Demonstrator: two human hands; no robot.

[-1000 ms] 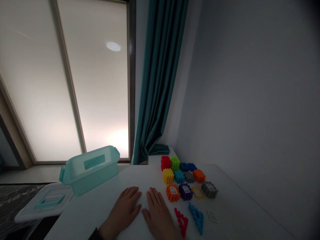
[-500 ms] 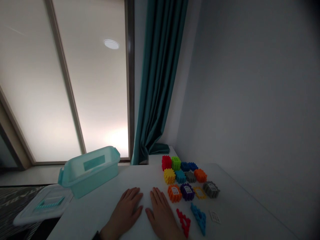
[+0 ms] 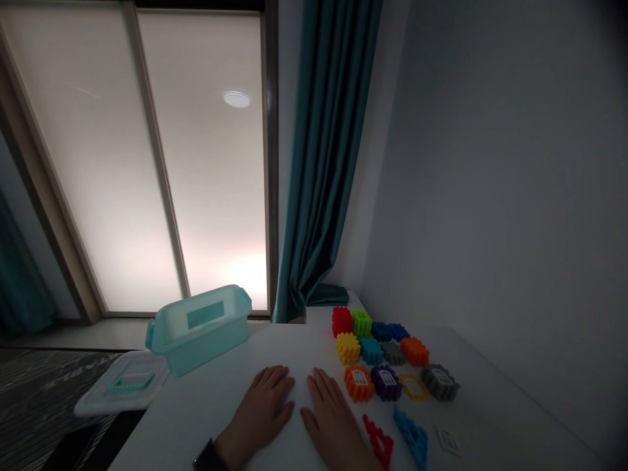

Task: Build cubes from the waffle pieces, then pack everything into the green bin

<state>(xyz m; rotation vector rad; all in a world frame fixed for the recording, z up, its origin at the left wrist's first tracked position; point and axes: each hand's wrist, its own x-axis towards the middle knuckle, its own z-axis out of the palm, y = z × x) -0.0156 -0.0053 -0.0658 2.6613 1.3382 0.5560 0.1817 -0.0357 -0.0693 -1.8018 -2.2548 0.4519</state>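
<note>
My left hand (image 3: 259, 412) and my right hand (image 3: 333, 418) lie flat, palms down, side by side on the white table (image 3: 206, 418), fingers stretched out and holding nothing. A dark watch sits on my left wrist. Just right of my right hand are several toothed plastic blocks: an orange block (image 3: 358, 383), a purple block (image 3: 386, 382), a yellow frame piece (image 3: 413, 386) and a grey block (image 3: 439, 381). Farther back stand a red block (image 3: 342, 320), a green block (image 3: 362, 322) and a yellow block (image 3: 348, 347). A red flat piece (image 3: 378, 442) and a blue flat piece (image 3: 413, 438) lie by my right wrist.
A translucent teal bin (image 3: 199, 329) stands at the table's left, its lid (image 3: 123, 390) hanging over the left edge. A teal curtain (image 3: 326, 157) hangs behind, beside a bright frosted window (image 3: 147, 163). A grey wall runs along the right. A small white card (image 3: 447, 439) lies near the blue piece.
The view has swung left, so everything sits further right in the frame. Both hands stay flat on the table in the same pose.
</note>
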